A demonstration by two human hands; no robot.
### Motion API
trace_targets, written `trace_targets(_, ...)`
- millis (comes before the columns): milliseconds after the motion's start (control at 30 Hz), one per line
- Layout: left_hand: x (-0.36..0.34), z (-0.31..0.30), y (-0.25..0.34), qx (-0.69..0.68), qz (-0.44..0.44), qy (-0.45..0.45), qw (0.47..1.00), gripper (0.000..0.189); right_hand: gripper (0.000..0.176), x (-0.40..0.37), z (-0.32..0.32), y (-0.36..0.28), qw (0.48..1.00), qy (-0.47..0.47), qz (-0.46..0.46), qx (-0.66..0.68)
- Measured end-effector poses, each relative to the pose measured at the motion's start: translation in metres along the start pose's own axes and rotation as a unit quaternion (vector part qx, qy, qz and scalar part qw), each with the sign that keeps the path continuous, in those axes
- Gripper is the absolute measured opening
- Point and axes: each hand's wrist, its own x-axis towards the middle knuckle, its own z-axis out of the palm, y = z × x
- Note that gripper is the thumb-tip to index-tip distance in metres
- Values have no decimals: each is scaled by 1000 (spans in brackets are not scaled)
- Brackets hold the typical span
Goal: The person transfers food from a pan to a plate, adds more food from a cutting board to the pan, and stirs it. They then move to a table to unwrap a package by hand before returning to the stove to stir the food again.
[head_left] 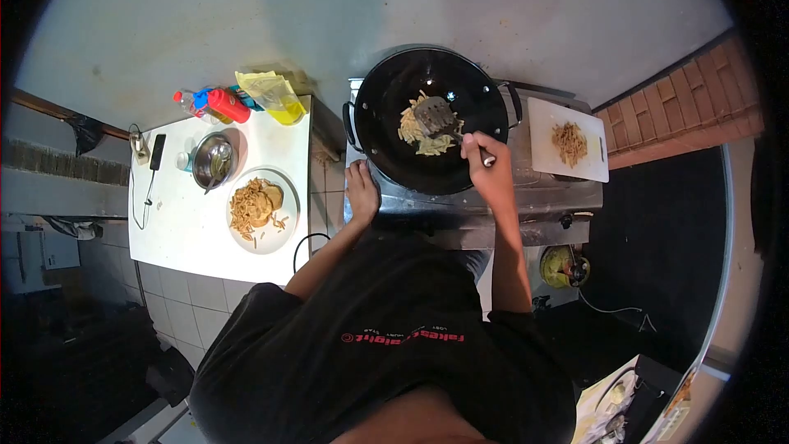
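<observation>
A large black wok stands on the metal stove. Pale strips of food and some greenish pieces lie in its middle. My right hand is closed round the handle of a slotted spatula, whose blade rests on the food. My left hand lies at the stove's left front edge, just below the wok's left handle, with its fingers stretched out and nothing held.
Right of the wok, a white cutting board holds browned strips. On the white table at left are a plate of fried food, a metal bowl, a red bottle, a yellow bag and a phone.
</observation>
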Motion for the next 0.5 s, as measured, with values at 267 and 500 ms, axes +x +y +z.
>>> trace_targets(267,1,0,-2,10,7,5,1000,38,34,31,13,15,999,-32,-13,-26)
trace_targets(500,0,-1,2,12,-1,-4,1000,38,29,5,-4,10,999,-36,38,6)
